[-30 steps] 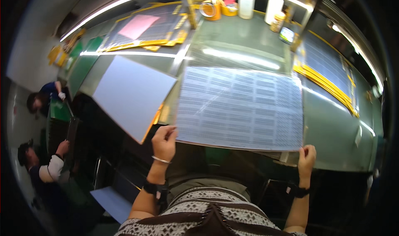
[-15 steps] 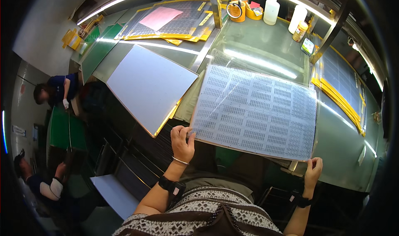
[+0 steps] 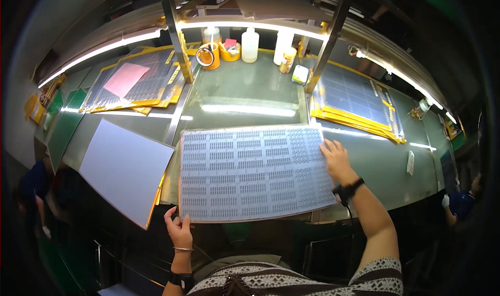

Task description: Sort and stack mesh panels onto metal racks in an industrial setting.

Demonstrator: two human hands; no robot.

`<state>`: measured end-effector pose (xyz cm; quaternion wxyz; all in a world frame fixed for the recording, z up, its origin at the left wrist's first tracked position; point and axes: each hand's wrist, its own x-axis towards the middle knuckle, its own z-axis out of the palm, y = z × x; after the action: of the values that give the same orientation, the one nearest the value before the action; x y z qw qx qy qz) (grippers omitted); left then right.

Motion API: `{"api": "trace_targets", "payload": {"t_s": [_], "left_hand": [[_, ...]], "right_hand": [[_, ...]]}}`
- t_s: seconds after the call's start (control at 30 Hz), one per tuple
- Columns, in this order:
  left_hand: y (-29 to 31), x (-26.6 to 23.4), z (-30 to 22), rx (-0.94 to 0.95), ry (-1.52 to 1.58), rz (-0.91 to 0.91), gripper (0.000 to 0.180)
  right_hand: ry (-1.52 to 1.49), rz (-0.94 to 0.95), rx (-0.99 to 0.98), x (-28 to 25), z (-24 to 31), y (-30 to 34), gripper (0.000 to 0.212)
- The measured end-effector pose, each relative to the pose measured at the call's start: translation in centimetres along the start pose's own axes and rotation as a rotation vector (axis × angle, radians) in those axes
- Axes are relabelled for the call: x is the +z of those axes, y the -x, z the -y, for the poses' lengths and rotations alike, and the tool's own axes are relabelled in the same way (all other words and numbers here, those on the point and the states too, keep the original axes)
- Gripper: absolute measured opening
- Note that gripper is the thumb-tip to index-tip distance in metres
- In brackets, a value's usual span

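A flat rectangular panel (image 3: 250,176), bluish-white with rows of small dark printed patterns, lies in front of me at the bench's near edge. At its near left corner my left hand (image 3: 179,233) grips the edge between thumb and fingers. My right hand (image 3: 337,160) holds the right edge, its fingertips on the panel's border; its thumb is hard to make out. To the left rests a plain pale panel (image 3: 127,171) with yellow along its right edge, touched by neither hand.
Yellow-edged dark sheets (image 3: 354,101) are stacked at right; another such stack (image 3: 138,85) at left carries a pink sheet (image 3: 126,79). Bottles (image 3: 250,46) and tape rolls (image 3: 208,56) stand at the back. Metal posts (image 3: 328,46) rise from the bench (image 3: 239,95). Co-workers (image 3: 461,205) are at both sides.
My right hand has gone from the panel's near right corner up to its right edge. The panel has turned squarer to me. My view has swung rightward.
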<state>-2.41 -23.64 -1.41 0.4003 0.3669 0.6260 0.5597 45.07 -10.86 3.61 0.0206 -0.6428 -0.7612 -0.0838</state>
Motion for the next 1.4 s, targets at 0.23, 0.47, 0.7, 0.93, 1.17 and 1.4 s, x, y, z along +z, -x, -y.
{"api": "trace_targets", "payload": {"t_s": [0.23, 0.47, 0.7, 0.93, 1.17, 1.4], "left_hand": [[0.0, -0.7, -3.7, 0.099, -0.556, -0.076, 0.052], [-8.3, 2.8, -7.0, 0.650, -1.199, 0.414, 0.067], [-19.9, 9.3, -3.9, 0.612, -1.338, 0.169, 0.067], [-20.2, 11.2, -3.3, 0.628, -1.325, 0.174, 0.062], [-20.1, 10.3, -2.2, 0.602, -1.362, 0.127, 0.064], [-17.0, 9.1, -2.5, 0.525, -1.417, 0.116, 0.079]], "right_hand": [[0.058, 0.090, 0.072, 3.9, -1.6, -7.7, 0.051], [0.113, 0.089, -0.029, 2.4, -1.9, -8.2, 0.040], [0.099, -0.001, -0.105, 3.5, -2.5, -7.3, 0.048], [0.016, 0.022, -0.068, 2.8, -3.8, -4.3, 0.051], [-0.175, 0.057, -0.032, -3.4, 3.2, 12.1, 0.048], [-0.301, 0.026, 0.020, -5.2, 8.3, 21.5, 0.046]]}}
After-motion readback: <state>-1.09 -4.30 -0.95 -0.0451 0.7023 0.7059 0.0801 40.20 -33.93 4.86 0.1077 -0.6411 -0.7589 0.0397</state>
